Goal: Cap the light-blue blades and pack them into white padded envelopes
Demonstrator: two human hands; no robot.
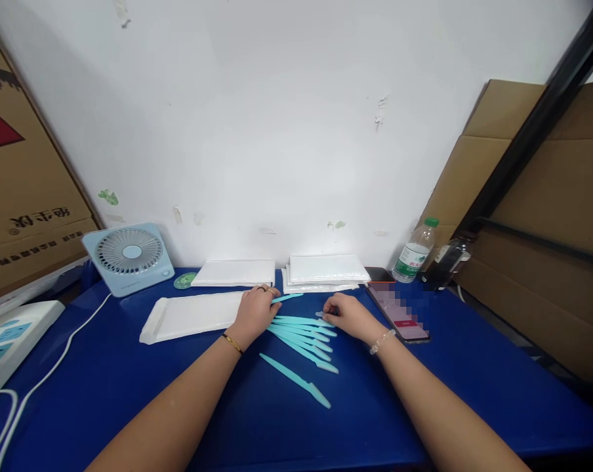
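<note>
Several turquoise eyebrow razors (296, 337) with pale covers over their blade ends lie fanned out on the blue table. One more razor (294, 380) lies apart, nearer to me. My left hand (257, 314) is closed on a turquoise eyebrow razor (289, 297) whose end sticks out to the right, above the fan. Just right of the fan, my right hand (346, 316) has its fingers pinched together beside a small translucent piece (319, 314), which looks like a blade cover. The fingertips partly hide whether they grip it. Under and left of my left hand is a white padded pouch (193, 316).
White packets (235, 272) and a stack of white packets (326, 270) lie along the wall. A small blue fan (129, 255) and a power strip (16, 341) stand left. A phone (399, 311), a water bottle (414, 255) and a dark bottle (449, 262) are right.
</note>
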